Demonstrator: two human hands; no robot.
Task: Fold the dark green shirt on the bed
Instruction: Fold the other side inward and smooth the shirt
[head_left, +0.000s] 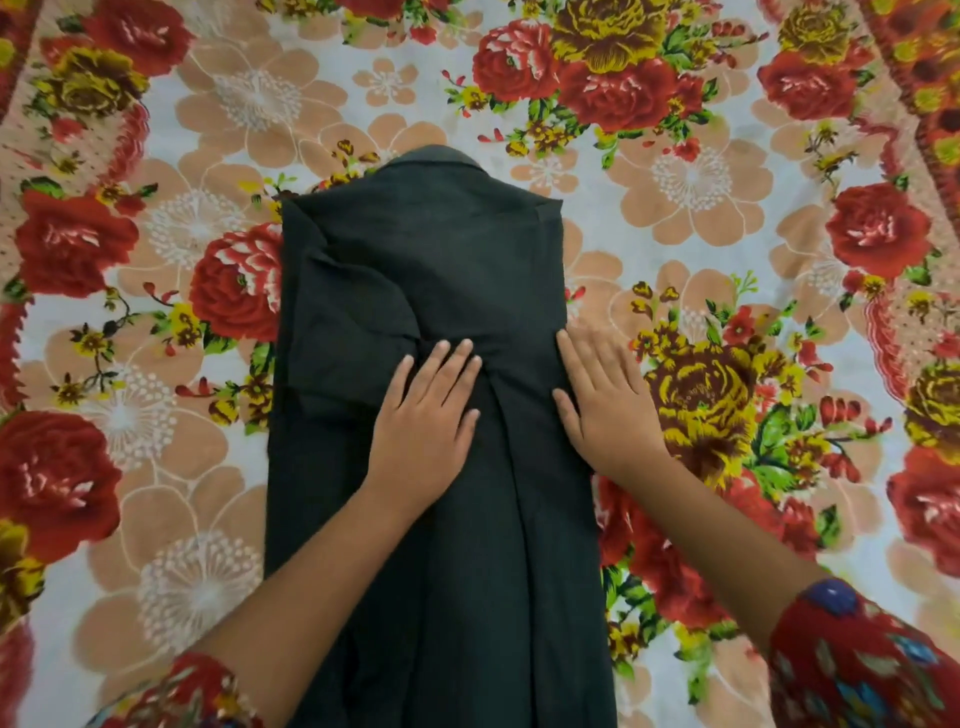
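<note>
The dark green shirt (415, 270) lies lengthwise down the middle of the bed, collar at the far end, hem running off the bottom of the view. Both sides are folded inward into a long narrow strip, with a sleeve lying across the upper left part. My left hand (426, 415) rests flat on the middle of the shirt, fingers together and pointing away from me. My right hand (605, 402) lies flat on the shirt's right folded edge, partly on the bedsheet. Neither hand grips any fabric.
The bed is covered by a floral bedsheet (727, 182) with red, yellow and peach flowers, spreading wide on both sides of the shirt. My forearms come in from the bottom, with red patterned sleeves (857, 660) near the elbows.
</note>
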